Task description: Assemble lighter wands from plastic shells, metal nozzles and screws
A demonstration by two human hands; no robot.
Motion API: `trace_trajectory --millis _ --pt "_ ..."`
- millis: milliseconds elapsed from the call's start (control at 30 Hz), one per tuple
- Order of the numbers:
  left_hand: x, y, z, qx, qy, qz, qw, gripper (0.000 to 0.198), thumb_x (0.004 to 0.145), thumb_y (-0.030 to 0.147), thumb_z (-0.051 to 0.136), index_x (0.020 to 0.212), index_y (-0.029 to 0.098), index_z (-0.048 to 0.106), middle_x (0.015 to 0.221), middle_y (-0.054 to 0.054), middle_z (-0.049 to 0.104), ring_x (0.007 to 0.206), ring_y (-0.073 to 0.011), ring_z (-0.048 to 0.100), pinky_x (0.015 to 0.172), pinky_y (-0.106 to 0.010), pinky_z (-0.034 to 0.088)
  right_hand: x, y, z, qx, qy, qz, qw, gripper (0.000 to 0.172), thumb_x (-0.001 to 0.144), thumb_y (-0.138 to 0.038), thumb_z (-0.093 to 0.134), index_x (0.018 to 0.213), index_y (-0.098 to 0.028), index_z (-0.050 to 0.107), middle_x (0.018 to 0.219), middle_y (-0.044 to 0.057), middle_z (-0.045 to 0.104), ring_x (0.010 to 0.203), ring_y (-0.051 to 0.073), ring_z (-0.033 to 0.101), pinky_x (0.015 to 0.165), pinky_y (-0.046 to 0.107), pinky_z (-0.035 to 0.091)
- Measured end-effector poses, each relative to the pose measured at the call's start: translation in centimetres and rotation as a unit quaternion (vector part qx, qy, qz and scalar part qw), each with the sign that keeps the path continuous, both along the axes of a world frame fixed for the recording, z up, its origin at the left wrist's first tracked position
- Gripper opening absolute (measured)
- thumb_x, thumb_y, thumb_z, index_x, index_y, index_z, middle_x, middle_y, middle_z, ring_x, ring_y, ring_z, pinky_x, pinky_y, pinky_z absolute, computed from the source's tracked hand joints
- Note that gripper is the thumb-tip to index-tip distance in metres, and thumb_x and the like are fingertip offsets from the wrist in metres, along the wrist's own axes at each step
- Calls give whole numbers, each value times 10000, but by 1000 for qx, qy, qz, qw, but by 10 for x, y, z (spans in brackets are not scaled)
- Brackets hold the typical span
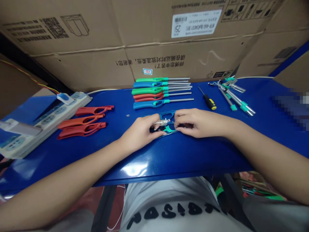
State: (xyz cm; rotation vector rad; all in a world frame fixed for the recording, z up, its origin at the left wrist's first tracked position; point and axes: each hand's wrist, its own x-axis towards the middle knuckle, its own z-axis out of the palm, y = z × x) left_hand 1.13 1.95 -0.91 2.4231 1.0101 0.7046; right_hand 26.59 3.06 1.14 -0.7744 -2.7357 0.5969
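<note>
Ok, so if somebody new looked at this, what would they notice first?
Probably the bright green, blue and red lighters, lying side by side at the back of the blue table. Next, the left hand and right hand in the middle, at an open blue handle. Behind everything stands big brown cardboard with upside-down writing.

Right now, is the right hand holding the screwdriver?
No, the screwdriver lies on the blue table, apart from the right hand.
</note>
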Motion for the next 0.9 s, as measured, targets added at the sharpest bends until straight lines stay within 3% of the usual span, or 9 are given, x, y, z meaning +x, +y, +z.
trace_trajectory --millis 667,900 --pt "-2 0 -5 -9 -36 1 999 383 839 365 749 726 207 420 669 59 509 603 -114 510 595 -225 395 1 2 6 -33 -14 -5 999 133 937 -182 553 921 -182 686 940 61 638 845 173 594 765 290 453" --pt "-3 -1 -3 -44 -43 2 998 382 830 398 747 726 216 427 766 3 656 721 -172 643 675 -267 503 3 3 5 -35 -18 -1 999 125 926 -154 565 911 -182 686 907 46 671 857 170 605 778 285 439"
